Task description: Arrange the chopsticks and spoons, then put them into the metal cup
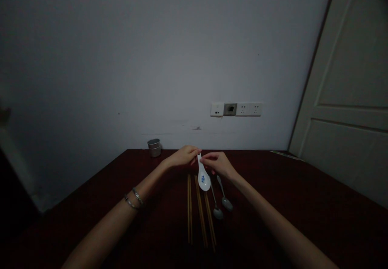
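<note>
A white soup spoon (204, 181) with a blue mark in its bowl is held between my two hands, bowl toward me. At the tip of its handle, the fingers of my left hand (185, 156) are closed on it. My right hand (218, 163) pinches the handle from the right, a little lower. Below the spoon lie several wooden chopsticks (200, 212) in pairs, running toward me. To their right are two metal spoons, one (217, 213) nearer the chopsticks and another (226, 203) farther right, its handle partly near my right hand.
A metal cup-like container (154, 148) stands at the back left of the dark red table (257, 188). Behind the table rises a pale wall with a row of sockets (236, 109). A light panelled door (348, 99) is at the right.
</note>
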Action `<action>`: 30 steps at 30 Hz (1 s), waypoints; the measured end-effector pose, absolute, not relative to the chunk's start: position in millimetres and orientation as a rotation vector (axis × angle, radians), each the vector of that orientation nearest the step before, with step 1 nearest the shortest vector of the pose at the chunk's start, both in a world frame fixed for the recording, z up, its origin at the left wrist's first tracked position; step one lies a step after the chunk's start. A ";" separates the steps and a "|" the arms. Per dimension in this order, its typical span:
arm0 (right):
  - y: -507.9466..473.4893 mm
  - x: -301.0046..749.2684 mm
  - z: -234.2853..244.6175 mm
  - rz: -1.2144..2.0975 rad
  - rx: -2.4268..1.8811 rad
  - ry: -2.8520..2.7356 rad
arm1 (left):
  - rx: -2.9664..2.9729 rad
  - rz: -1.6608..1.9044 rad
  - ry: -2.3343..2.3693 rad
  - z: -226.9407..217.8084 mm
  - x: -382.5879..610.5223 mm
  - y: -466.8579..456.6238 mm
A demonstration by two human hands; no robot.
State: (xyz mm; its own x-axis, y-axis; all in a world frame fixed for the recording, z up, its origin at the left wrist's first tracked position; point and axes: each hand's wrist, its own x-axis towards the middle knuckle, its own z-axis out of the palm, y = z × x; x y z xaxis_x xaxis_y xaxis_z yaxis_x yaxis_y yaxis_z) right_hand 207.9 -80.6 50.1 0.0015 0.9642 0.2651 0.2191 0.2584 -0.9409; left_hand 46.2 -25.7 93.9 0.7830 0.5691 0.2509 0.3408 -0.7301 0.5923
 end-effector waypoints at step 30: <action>-70.2 330.4 -50.6 0.984 -1.698 -1.045 | 1.739 1.184 1.410 -70.7 -11.9 83.1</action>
State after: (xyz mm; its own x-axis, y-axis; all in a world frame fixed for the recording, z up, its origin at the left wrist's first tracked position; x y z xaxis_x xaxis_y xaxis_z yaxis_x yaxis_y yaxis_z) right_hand 330.4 -70.2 -50.6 0.3304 0.9284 -0.1699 0.2249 -0.2523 -0.9412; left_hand -11.9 83.1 -70.7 0.0379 0.9632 0.2661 0.4281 -0.2563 0.8666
